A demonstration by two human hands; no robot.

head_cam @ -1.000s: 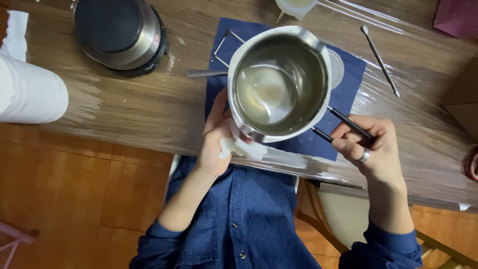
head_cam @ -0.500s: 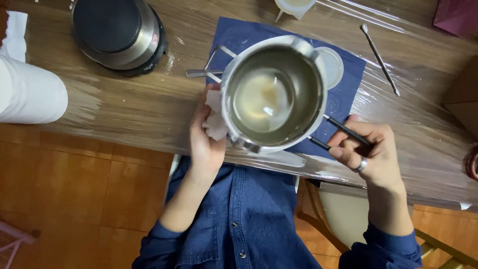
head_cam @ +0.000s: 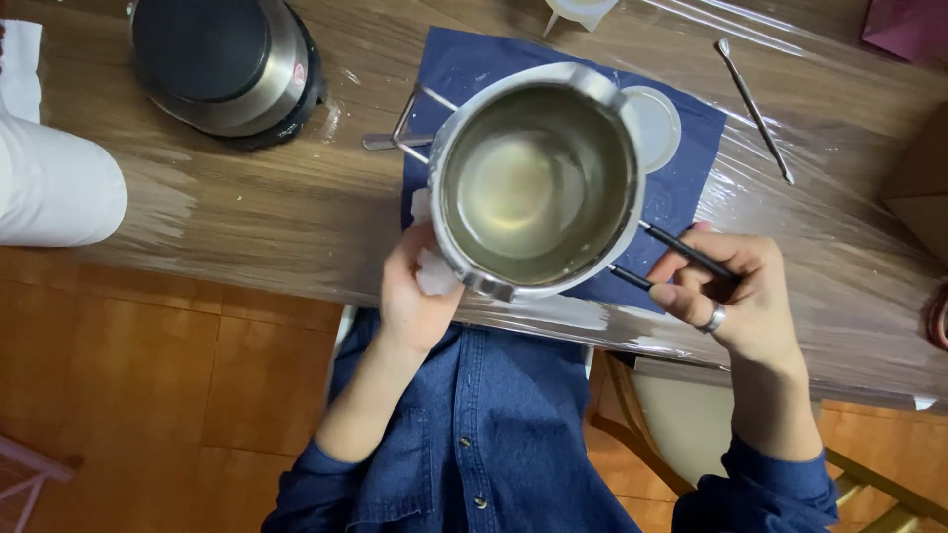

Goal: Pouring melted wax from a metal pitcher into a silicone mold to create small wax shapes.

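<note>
Since half a second ago, the left hand (head_cam: 420, 296) has slid with its white cloth (head_cam: 433, 273) from the pot's left side down to its lower left wall, and the pot has tipped a little further toward the camera. Seen from the head camera, a steel pot (head_cam: 538, 183) with pale, cloudy liquid at its bottom is held tilted above a dark blue mat (head_cam: 681, 183) near the front edge of the wooden tabletop (head_cam: 247, 212), which is covered in clear plastic film. The left hand presses the crumpled white cloth against the pot's outer wall, fingers curled round the cloth. The right hand (head_cam: 736, 296), wearing a ring, is closed on the pot's thin black handle (head_cam: 681, 257), to the right of the pot. A round white lid (head_cam: 654, 123) lies on the mat just behind the pot. A black and silver appliance (head_cam: 227, 64) stands at the back left corner. A thin metal tool (head_cam: 755, 109) lies toward the back right. A white sleeve (head_cam: 54, 192) rests at the left edge.
</note>
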